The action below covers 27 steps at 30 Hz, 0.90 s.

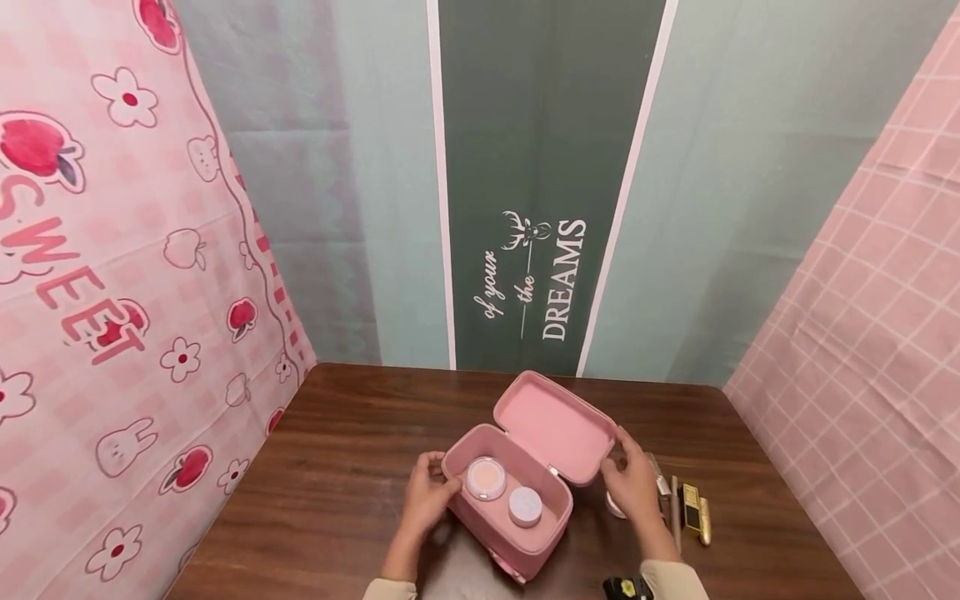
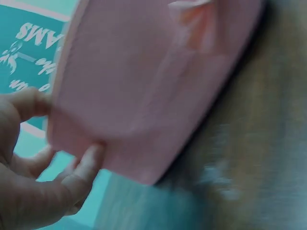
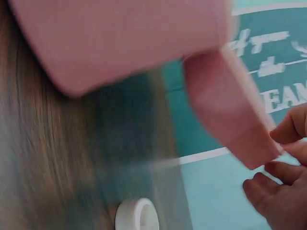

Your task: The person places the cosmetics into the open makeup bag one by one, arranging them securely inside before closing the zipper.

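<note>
A pink cosmetic case (image 1: 498,525) stands on the brown table with its lid (image 1: 555,425) swung back. Inside lie a round powder compact (image 1: 486,478) and a small white round jar (image 1: 525,507). My left hand (image 1: 427,500) holds the case's left end, thumb at the rim; the left wrist view shows the fingers at the corner of the pink wall (image 2: 129,96). My right hand (image 1: 632,483) pinches the outer right edge of the lid, and in the right wrist view its fingertips meet that lid (image 3: 230,110).
Right of the case, partly behind my right hand, a white round container (image 1: 615,505) sits on the table. Farther right lie a black-and-gold item (image 1: 692,507) and a gold tube (image 1: 705,521). A black item with a yellow flower (image 1: 621,588) is at the right wrist.
</note>
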{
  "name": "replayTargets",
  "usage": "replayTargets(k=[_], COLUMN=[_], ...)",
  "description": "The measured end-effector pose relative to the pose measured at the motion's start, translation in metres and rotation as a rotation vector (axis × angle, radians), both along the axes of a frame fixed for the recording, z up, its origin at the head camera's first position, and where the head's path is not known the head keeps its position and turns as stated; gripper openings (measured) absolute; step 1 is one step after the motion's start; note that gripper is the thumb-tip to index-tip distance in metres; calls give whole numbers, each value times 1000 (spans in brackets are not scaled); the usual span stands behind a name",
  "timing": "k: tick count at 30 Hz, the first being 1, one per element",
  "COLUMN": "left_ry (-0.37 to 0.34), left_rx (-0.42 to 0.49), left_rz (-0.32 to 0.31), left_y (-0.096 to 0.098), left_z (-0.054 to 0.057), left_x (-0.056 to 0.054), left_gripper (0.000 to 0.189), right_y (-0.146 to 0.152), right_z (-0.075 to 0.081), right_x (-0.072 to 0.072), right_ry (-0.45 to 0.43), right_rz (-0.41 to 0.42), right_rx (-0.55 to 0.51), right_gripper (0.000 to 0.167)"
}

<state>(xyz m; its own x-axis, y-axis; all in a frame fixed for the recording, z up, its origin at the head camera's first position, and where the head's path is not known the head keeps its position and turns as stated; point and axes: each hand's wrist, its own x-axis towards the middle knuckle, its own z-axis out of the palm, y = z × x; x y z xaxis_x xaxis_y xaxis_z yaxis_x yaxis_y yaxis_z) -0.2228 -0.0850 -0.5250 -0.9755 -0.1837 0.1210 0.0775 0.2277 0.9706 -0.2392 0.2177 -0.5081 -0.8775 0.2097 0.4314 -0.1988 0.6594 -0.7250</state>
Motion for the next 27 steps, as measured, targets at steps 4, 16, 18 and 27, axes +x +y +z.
replayTargets(k=[4, 16, 18, 27], left_ry=[-18, -19, -13, -1], left_rx=[-13, 110, 149, 171], left_rz=[-70, -30, -33, -36], left_y=[-8, -8, -8, 0], left_z=[7, -7, -11, 22], left_x=[-5, -36, -37, -18], left_gripper=[40, 16, 16, 17], right_y=[-14, -71, -75, -69], right_z=[-4, -44, -47, -51], right_x=[33, 77, 78, 77], right_ry=[-43, -181, -173, -143], right_rz=[-15, 91, 109, 129], right_rx=[-100, -420, -482, -531], right_gripper=[50, 51, 47, 42])
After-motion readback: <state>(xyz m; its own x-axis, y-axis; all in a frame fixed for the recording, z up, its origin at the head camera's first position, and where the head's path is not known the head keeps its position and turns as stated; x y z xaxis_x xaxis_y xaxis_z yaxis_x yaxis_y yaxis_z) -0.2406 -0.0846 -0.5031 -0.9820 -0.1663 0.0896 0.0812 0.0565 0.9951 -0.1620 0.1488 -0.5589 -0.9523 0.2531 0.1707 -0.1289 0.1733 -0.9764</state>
